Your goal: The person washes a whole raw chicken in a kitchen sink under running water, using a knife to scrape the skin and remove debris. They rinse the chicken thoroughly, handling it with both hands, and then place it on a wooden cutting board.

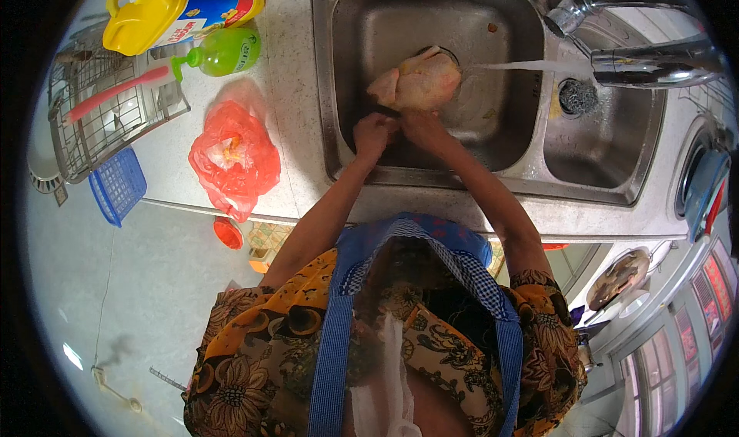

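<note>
A whole raw plucked chicken [424, 82] lies in the large basin of a stainless steel sink [369, 33], over the drain. My left hand [374, 134] is at the chicken's near left end, its fingers curled; what it holds is too small to make out. Right beside it, my right hand [424, 128] touches the chicken's near edge, fingers bent down. A small dark thing [385, 111] shows between the hands and the bird; whether it is a tool cannot be told. Water runs from the chrome faucet [649, 64] into the large basin, just right of the chicken.
Left of the sink sit a crumpled red plastic bag [234, 160], a green pump bottle [231, 52], a yellow detergent jug [156, 12], a wire dish rack [115, 108] and a blue basket [119, 186]. The smaller basin [594, 154] holds a drain strainer [577, 97].
</note>
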Demonstrator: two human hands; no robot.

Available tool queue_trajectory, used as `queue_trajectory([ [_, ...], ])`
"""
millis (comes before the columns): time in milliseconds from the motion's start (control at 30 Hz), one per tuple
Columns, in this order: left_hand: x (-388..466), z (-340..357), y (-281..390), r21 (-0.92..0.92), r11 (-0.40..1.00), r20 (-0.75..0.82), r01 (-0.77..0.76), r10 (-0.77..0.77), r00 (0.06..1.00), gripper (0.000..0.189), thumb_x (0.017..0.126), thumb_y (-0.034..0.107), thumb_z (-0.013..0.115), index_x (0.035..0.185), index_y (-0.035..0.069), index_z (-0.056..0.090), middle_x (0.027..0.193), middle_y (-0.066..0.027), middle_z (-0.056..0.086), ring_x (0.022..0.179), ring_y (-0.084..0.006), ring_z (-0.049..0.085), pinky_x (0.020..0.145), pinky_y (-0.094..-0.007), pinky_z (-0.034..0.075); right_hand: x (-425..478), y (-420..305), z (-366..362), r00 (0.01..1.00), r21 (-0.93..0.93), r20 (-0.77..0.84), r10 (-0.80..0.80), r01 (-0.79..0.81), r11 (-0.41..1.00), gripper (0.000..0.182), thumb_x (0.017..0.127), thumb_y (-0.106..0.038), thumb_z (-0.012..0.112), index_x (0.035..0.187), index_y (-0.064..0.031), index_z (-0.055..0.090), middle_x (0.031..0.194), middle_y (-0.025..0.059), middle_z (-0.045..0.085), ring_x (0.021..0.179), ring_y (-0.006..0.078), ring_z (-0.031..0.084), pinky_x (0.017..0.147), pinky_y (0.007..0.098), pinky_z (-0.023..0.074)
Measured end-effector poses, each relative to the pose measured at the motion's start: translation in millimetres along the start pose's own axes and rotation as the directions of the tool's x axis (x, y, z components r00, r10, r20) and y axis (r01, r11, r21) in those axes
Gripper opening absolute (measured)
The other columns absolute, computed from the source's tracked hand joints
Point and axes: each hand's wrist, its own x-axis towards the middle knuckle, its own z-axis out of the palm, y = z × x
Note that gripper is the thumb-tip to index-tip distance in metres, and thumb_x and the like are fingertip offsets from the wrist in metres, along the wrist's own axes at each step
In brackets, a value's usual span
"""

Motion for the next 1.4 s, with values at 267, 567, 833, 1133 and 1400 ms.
queue_trajectory([
  [267,14.2,-4.3,-37.4,0.269,0.878,0.010,-0.395,0.408,0.913,0.015,0.075,0.013,0.053,0.081,0.001,0.061,0.070,-0.0127,0.059,0.062,-0.0205,0.054,0.062,-0.0317,0.043,21.8,-23.6,-13.8,0.841,-0.050,0.457,0.289,-0.300,0.953,0.054,0.074,-0.054,0.051,0.098,-0.0067,0.062,0.098,0.0153,0.060,0.097,0.0310,0.054,0.083,0.0492,0.0381],
  [567,6.7,3.6,-11.8,0.283,0.863,0.116,-0.419,0.402,0.908,0.019,0.078,0.012,0.052,0.091,0.002,0.062,0.075,-0.0094,0.061,0.068,-0.0151,0.056,0.064,-0.0279,0.044,13.8,-9.5,-21.4,0.794,-0.054,0.540,0.278,-0.297,0.953,0.037,0.074,-0.041,0.054,0.085,-0.0083,0.066,0.087,0.0118,0.063,0.091,0.0309,0.056,0.079,0.0600,0.0358],
  [833,4.4,-2.3,6.3,0.122,0.957,0.023,-0.262,0.261,0.965,0.013,0.075,0.012,0.053,0.077,0.001,0.062,0.066,-0.0100,0.060,0.052,-0.0139,0.053,0.051,-0.0279,0.043,5.0,23.8,10.8,0.978,0.278,0.198,0.062,-0.117,0.954,0.028,0.077,-0.016,0.047,0.099,0.0004,0.057,0.091,0.0205,0.060,0.084,0.0334,0.057,0.076,0.0405,0.0424],
  [1133,6.2,-4.9,9.7,0.169,0.941,0.011,-0.294,0.297,0.955,0.013,0.074,0.007,0.051,0.073,-0.002,0.060,0.060,-0.0111,0.059,0.045,-0.0157,0.055,0.043,-0.0274,0.044,9.6,45.2,49.2,0.954,0.189,0.300,0.001,-0.060,0.980,0.032,0.082,-0.022,0.039,0.096,0.0008,0.057,0.089,0.0209,0.059,0.081,0.0327,0.056,0.071,0.0403,0.0412],
  [1400,12.0,-11.5,8.7,0.435,0.798,0.098,-0.416,0.418,0.903,0.016,0.080,0.011,0.051,0.079,-0.003,0.058,0.068,-0.0096,0.060,0.054,-0.0137,0.056,0.048,-0.0276,0.047,20.2,-4.4,5.7,0.790,0.102,0.610,0.064,-0.159,0.982,0.034,0.085,-0.027,0.038,0.100,-0.0021,0.055,0.089,0.0211,0.059,0.086,0.0323,0.056,0.075,0.0387,0.0414],
])
